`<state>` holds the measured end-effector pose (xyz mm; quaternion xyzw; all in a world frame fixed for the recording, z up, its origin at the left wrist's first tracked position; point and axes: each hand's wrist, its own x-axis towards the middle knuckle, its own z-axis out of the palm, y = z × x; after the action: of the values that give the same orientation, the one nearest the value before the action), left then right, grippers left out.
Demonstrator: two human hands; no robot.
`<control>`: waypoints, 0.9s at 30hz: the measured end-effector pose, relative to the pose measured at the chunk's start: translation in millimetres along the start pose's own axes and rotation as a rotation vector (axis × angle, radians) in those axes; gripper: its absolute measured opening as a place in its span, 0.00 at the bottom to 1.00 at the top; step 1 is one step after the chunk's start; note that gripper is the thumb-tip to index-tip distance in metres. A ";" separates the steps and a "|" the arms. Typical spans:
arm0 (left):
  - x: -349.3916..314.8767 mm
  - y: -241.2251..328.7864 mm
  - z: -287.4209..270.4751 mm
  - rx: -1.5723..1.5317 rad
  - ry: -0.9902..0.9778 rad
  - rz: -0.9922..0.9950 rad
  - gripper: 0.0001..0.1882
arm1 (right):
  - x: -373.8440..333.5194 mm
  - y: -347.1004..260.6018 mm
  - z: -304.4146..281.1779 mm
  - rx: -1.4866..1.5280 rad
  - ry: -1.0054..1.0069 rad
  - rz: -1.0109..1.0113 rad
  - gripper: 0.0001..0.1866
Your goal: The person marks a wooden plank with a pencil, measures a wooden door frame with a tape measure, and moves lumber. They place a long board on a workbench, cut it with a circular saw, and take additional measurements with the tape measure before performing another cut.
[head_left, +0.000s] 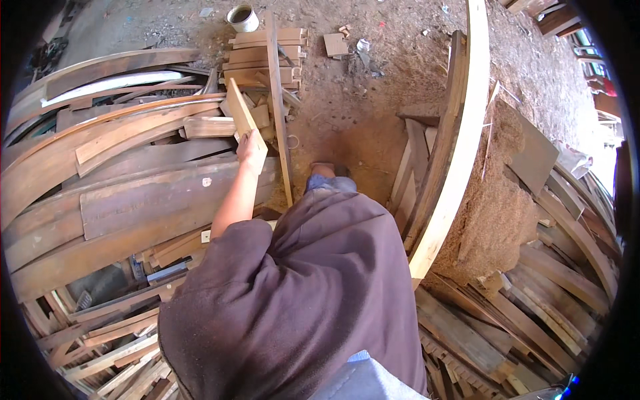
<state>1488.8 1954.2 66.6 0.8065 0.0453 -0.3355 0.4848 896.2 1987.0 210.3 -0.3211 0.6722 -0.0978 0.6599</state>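
Scene: A person stands on a dirt floor (373, 100) between heaps of timber, looking down over a dark brown garment.
Left hand: The left hand (251, 150) is closed around the lower end of a short pale board (241, 115), which tilts up and away over the plank pile.
Right hand: Out of sight; whether it is open or closed cannot be told.
Board's place: Held above the near edge of a stack of short planks (263, 57), just beside a thin upright batten (280, 113) that leans against that stack.
Left side: Long curved planks (120, 193) lie overlapped in a loose heap beneath the outstretched arm.
Right side: A long pale bent beam (453, 153) stands on edge, with a mound of sawdust (497, 200) against it.
Far edge: A white tin (243, 18) sits on the floor beyond the stack.
Risk, grip: Held by one end only, the board could likely twist out of the hand and drop onto the heap.
Risk, batten: A swing of the board might knock the batten over, since it seems only propped.
Risk, footing: Scraps around the feet could cause a trip.
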 end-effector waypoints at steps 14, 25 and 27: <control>188.3 113.6 82.3 0.166 -0.147 0.144 0.53 | -32.5 -79.8 -36.1 -0.775 0.973 -0.183 0.51; -98.4 44.2 224.7 1.319 -0.783 0.305 0.38 | -16.2 -10.0 -99.8 -0.914 0.654 0.386 0.81; -135.2 34.8 236.5 1.407 -0.816 0.522 0.40 | -30.3 -22.6 -88.9 -0.904 0.676 0.343 0.78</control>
<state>1280.9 1777.9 99.7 0.7205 -0.5388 -0.4274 -0.0886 816.2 1960.5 257.6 -0.4080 0.8625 0.2096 0.2134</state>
